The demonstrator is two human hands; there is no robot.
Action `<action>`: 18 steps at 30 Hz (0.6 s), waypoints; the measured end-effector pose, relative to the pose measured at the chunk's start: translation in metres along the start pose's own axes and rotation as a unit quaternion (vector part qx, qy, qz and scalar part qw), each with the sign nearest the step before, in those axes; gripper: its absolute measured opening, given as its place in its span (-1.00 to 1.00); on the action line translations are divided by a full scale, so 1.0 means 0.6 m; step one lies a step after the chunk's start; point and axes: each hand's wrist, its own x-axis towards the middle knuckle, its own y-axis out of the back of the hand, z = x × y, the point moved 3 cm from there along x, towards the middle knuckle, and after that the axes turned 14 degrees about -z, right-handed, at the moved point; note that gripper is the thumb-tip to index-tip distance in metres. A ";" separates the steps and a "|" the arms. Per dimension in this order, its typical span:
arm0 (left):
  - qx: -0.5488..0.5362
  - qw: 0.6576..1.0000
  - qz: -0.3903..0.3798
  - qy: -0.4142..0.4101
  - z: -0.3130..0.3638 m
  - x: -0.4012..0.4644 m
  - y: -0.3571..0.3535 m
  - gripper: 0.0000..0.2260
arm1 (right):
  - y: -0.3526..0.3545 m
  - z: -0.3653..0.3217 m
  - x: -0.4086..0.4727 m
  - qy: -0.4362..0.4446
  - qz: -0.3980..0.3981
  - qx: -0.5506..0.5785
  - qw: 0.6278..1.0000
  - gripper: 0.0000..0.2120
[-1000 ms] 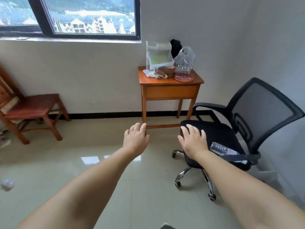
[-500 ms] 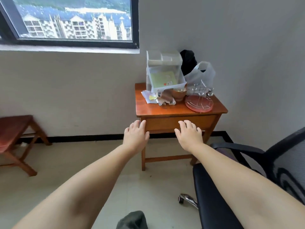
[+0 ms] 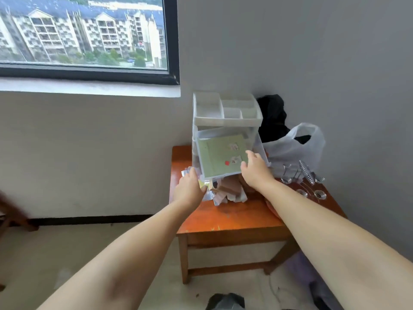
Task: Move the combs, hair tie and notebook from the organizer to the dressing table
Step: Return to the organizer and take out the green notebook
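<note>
At eleven o'clock from the right hand (image 3: 254, 171), the green notebook (image 3: 220, 156) lies tilted in the organizer (image 3: 228, 118) drawer, fingers spread, touching its edge; left hand (image 3: 190, 189), open, empty, sits lower at seven o'clock above the worktop (image 3: 234, 218).

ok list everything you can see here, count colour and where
table: 1, orange-brown wood, against the wall
organizer: 1, clear plastic, back of the table
notebook: 1, green, in the organizer's lower tray
paper pile: 1, mixed pale and brown, on the table below the organizer
plastic bag: 1, white, right of the organizer
black cloth: 1, behind the organizer, by the wall
metal springs: several, silver, right side of the table
window: 1, dark frame, upper left
left hand: 1, open, at the paper pile
right hand: 1, open, at the notebook's right edge
</note>
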 end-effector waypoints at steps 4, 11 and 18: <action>-0.013 0.999 -0.027 0.015 0.001 0.075 -0.010 -0.65 | 0.011 0.010 0.108 -0.057 -0.041 0.024 0.997 -0.54; -0.045 0.997 0.018 -0.053 -0.016 0.095 -0.018 -0.68 | 0.007 0.041 0.201 -0.123 -0.065 0.129 0.982 -0.49; 0.005 0.997 0.037 -0.069 -0.014 0.097 0.005 -0.64 | 0.039 0.045 0.175 0.004 -0.127 0.455 0.881 -0.79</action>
